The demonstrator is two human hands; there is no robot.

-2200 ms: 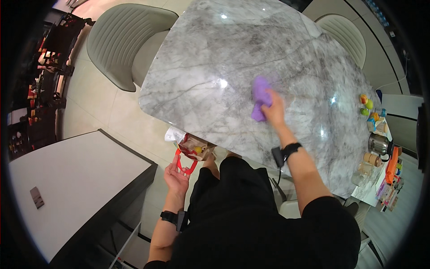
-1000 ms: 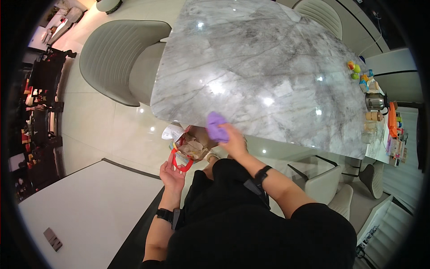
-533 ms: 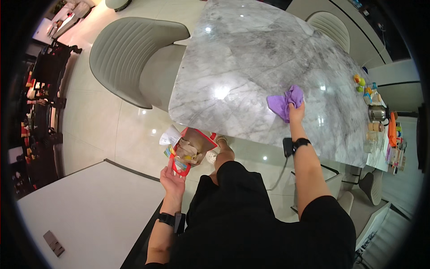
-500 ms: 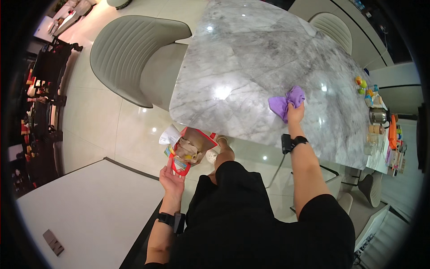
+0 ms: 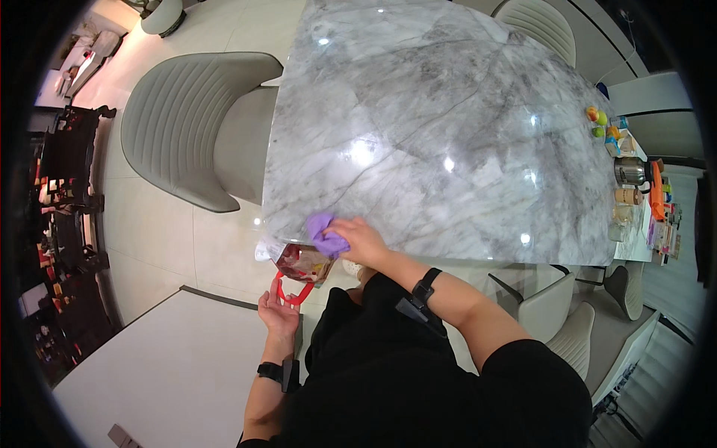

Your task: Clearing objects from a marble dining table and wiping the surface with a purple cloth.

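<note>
A crumpled purple cloth (image 5: 321, 228) is in my right hand (image 5: 363, 243), closed around it at the near left edge of the grey marble table (image 5: 426, 142). Just below that edge hangs an open bag (image 5: 308, 270) with crumpled paper and other scraps in it, partly hidden by the table edge and the cloth. My left hand (image 5: 278, 313) grips the bag's red loop handle (image 5: 299, 298). Both wrists wear a black strap with a small device.
A grey padded chair (image 5: 175, 131) stands left of the table, another chair (image 5: 541, 30) at its far side. Fruit (image 5: 597, 119), a steel flask (image 5: 632, 171) and several packages line the right end. A white surface (image 5: 172, 366) lies at lower left.
My right hand has moved left and nearer across the tabletop with the purple cloth, from the table's middle right to above the bag. My left hand still holds the bag's handle.
</note>
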